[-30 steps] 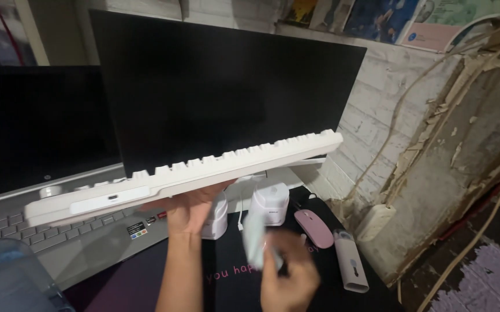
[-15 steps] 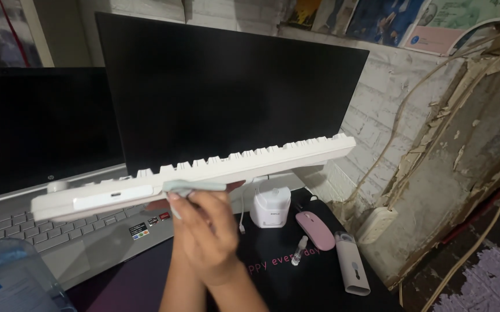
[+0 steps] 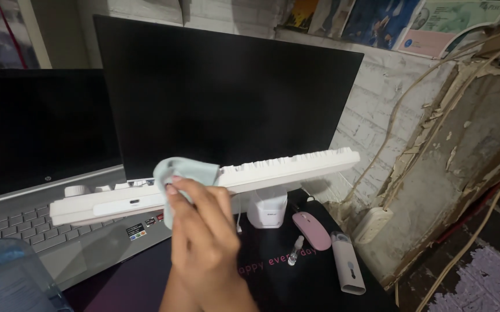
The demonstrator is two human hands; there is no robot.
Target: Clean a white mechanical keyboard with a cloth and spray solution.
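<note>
A white keyboard point(image 3: 284, 167) is held tilted in the air in front of a dark monitor point(image 3: 227, 92). My right hand point(image 3: 204, 231) presses a pale blue cloth point(image 3: 189, 170) against the keyboard's near edge, left of its middle. My left hand is under the keyboard, hidden behind my right hand, and it bears the keyboard's weight.
An open silver laptop point(image 3: 30, 225) stands at the left. On the dark desk mat point(image 3: 296, 283) lie a pink mouse point(image 3: 312, 229), a small spray bottle point(image 3: 292, 251), a white oblong case point(image 3: 347, 263) and a white stand point(image 3: 268, 211). A blue plastic jug point(image 3: 7, 277) is at bottom left. Cables hang along the peeling wall at right.
My right hand rose with the cloth from above the desk mat to the keyboard's near edge, and it now covers my left hand. The keyboard dropped slightly.
</note>
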